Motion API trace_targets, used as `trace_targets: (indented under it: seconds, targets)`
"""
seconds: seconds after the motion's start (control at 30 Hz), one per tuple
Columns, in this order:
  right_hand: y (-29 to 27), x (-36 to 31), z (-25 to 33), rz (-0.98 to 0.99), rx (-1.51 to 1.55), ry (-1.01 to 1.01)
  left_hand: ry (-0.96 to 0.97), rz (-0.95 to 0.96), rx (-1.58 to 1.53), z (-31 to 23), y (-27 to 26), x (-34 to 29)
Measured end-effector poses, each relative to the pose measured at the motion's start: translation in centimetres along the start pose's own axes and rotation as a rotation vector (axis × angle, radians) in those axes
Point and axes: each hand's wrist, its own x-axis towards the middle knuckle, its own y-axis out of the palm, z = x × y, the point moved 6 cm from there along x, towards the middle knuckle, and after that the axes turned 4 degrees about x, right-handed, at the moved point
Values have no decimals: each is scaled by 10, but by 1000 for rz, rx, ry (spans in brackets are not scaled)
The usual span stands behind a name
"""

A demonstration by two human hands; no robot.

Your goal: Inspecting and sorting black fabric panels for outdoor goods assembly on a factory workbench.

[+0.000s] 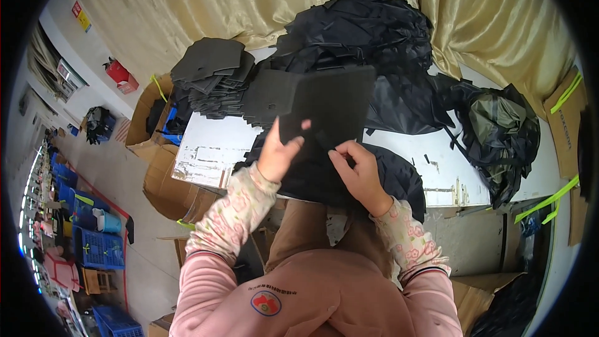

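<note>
My left hand (279, 153) is closed on a dark grey foam sheet (340, 97), holding it tilted up above the table's front edge. A fingertip shows through a small hole in the sheet. My right hand (359, 171) is pinched near the sheet's lower edge, beside a small dark strip (322, 140); whether its fingers grip the strip or the sheet is hard to see. Black fabric (393, 178) lies below the hands, over the table edge. Just behind the left hand, more grey foam sheets (269, 95) lie by a taller stack of foam sheets (215, 68).
A large heap of black fabric (368, 25) fills the back of the white table (203, 156). On the right stands a black and olive bag (499, 125). Cardboard boxes (168, 178) stand left of the table. A gold curtain (187, 0) hangs behind.
</note>
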Motion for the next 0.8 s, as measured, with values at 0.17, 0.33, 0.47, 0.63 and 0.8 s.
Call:
trace_targets:
  seconds: [0.17,0.33,0.47,0.63,0.8]
  targets:
    - [7,-4,-13,45,98,138,84,90,142,9,30,-27]
    - [-17,-15,-3,71,-181,-207,396,306,512,-29,53,-26]
    - [-52,-15,21,556,295,248,699,315,1034,-59,39,-25]
    - [-77,-27,17,240,778,500,705,390,1051,-74,39,-21]
    - [-101,-58,-27,12,592,706,260,162,-38,-50,-2,-29]
